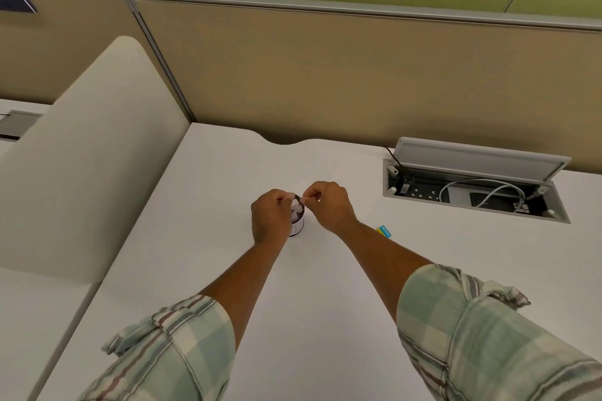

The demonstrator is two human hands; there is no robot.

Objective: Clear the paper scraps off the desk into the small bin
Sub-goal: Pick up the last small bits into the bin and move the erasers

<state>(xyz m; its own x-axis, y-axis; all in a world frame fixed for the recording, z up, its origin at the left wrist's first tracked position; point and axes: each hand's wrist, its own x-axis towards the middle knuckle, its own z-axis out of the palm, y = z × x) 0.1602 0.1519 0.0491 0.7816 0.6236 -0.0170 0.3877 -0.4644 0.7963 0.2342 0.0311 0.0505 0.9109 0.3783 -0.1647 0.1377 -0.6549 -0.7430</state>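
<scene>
The bin (297, 224) is a small cylindrical cup standing upright near the middle of the surface (325, 303). White crumpled scraps (295, 207) fill it to the rim and stand slightly proud of it.

**Hand state.** The left hand (272, 216) curls around the left side of the bin, fingers closed against its wall and rim; whether the thumb and forefinger also pinch paper cannot be told. The right hand (327, 203) hovers just above the right edge of the rim, thumb and forefinger pressed together on what appears to be a small white scrap; the other fingers are folded in.

**Handling.** The scraps are judged very light, soft and compressible. They spring back after crumpling and can lift out of a full bin. Take each one by a fingertip pinch at any raised fold, then press it down below the rim. The bin is judged light and easy to tip; brace it at the side wall, as the left hand does, while pressing.

**Surroundings.**
- A small blue and yellow tag (385, 231) lies flat on the surface, right of the right forearm. It may be a remaining item; its material cannot be told.
- A cable box (472, 189) is set into the surface at the far right, lid raised, cords inside. It is well apart from the bin.
- A cream partition (91, 153) stands to the left.

Nothing obstructs the bin. No other loose scraps are visible on the surface.
</scene>
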